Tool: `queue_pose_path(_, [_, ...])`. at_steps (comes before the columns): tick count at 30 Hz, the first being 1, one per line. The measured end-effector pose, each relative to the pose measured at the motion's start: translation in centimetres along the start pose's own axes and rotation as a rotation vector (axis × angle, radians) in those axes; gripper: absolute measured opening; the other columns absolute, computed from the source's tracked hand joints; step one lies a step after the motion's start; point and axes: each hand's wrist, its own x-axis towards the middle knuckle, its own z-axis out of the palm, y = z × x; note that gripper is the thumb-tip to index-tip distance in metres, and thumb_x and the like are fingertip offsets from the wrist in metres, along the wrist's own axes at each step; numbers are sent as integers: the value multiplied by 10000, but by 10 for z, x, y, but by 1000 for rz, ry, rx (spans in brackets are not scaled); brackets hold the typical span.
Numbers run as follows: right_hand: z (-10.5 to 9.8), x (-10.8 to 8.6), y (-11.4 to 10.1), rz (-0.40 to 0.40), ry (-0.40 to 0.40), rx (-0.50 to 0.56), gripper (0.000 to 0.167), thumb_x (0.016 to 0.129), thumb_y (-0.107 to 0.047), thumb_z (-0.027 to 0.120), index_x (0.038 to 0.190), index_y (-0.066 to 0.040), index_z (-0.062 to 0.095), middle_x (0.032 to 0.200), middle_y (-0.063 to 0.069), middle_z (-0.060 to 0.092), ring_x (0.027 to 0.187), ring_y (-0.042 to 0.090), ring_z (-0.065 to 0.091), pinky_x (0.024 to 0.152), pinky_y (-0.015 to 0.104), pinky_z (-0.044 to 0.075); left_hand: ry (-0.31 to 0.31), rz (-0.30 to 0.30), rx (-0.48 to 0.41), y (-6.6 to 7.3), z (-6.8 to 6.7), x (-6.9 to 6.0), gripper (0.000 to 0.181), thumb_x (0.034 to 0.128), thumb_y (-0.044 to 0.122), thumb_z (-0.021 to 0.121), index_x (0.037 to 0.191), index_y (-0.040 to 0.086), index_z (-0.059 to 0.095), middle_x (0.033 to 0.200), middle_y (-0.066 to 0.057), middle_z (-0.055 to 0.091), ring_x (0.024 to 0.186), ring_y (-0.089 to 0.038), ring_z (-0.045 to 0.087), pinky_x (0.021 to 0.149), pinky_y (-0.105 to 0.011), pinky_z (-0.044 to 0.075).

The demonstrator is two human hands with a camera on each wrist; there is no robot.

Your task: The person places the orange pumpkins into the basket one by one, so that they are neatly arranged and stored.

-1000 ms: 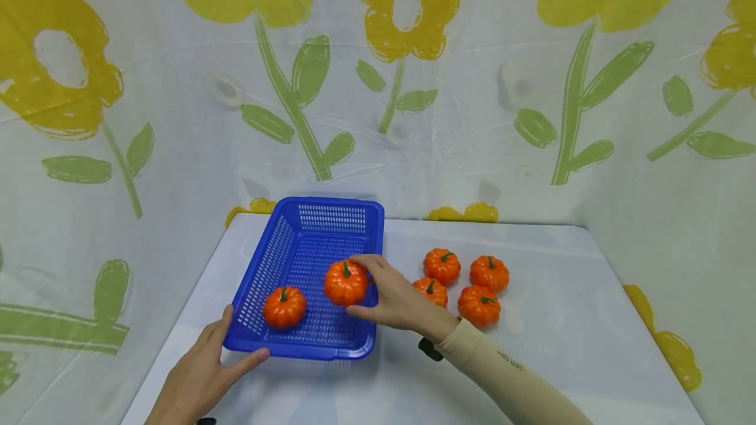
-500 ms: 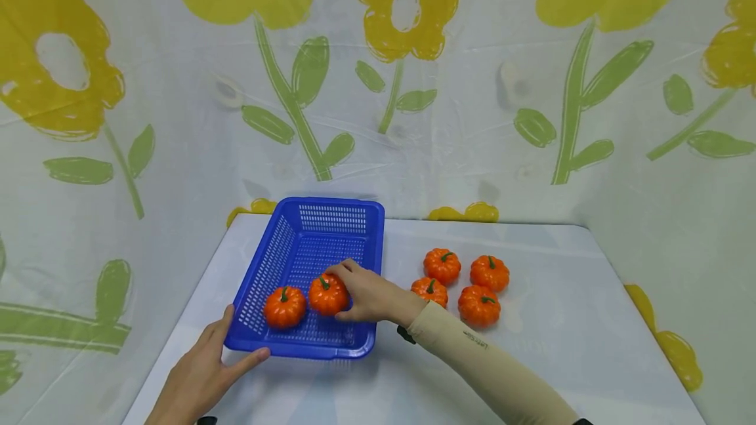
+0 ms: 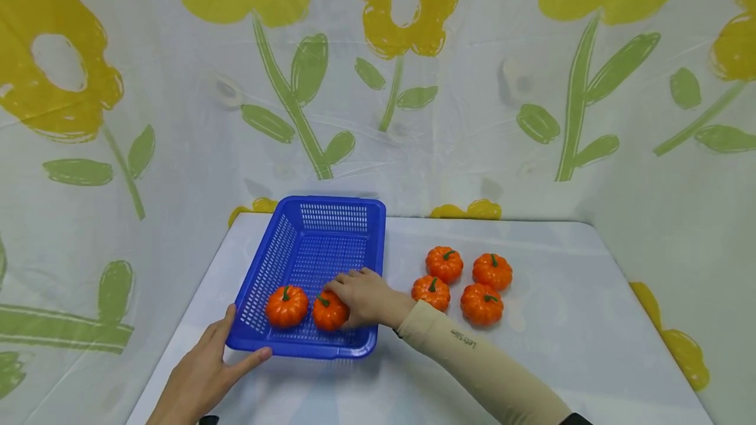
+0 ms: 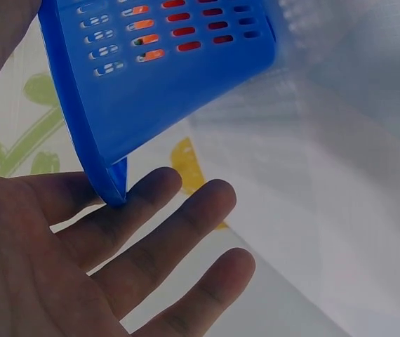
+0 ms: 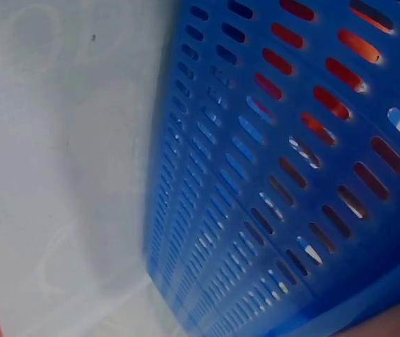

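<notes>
Inside the blue plastic basket [image 3: 376, 241], my right hand [image 3: 367, 297] holds a small orange toy pumpkin [image 3: 329, 312] with a green stem, low near the basket floor. A second pumpkin [image 3: 286, 307] sits in the basket just to its left. My left hand [image 3: 197, 363] rests at the basket's near left corner, thumb along the front rim. In the left wrist view, the fingers of this hand [image 4: 95, 260] are spread and fairly straight against the rim. The right wrist view shows mostly the basket's slotted side wall [image 5: 249, 182], with orange showing through.
Right of the basket, several more pumpkins stand grouped on the white table [image 3: 561, 320]: back left [image 3: 444, 263], back right [image 3: 493, 271], front right [image 3: 482, 304], and one [image 3: 431, 292] partly behind the right wrist. A flower-printed curtain [image 3: 472, 117] closes off the back and sides.
My right hand has carried its pumpkin left and down into the basket, beside the other pumpkin. My left hand has stayed at the basket corner.
</notes>
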Motion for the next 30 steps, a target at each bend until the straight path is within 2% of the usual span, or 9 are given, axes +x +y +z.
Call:
queue_pose_path(4, [0,0,-2,22,-29,-48,756,792,-549,818,1430,-257,537,1362,-18,612,1220,215,583,1039,411,462,10,10,2,1,-1,0,1343,742,930,486,1600,-28,102,1490,-397,324,1243,-590,465,951,-710,448])
queue_pose_path(8, [0,0,-3,41,-48,-50,778,785,-564,821,1438,-260,528,1376,-18,606,1232,216,576,1072,440,449,12,14,4,1,-1,0,1338,745,927,488,1599,-32,111,1489,-397,329,1245,-592,466,948,-710,451])
queue_pose_path(23, [1,-1,-4,28,-19,-44,773,765,-631,804,1414,-302,545,1353,-30,615,1221,202,570,1058,422,455,0,-5,5,1,-1,0,1348,737,932,490,1600,-28,103,1498,-397,314,1255,-593,450,960,-716,437])
queue_pose_path(30, [2,-1,-4,25,-9,-33,819,768,-667,779,1452,-298,519,1391,-27,600,1246,205,562,1067,424,452,-7,-9,-1,1,-2,0,1345,741,927,495,1601,-28,99,1499,-397,312,1255,-591,450,961,-712,440])
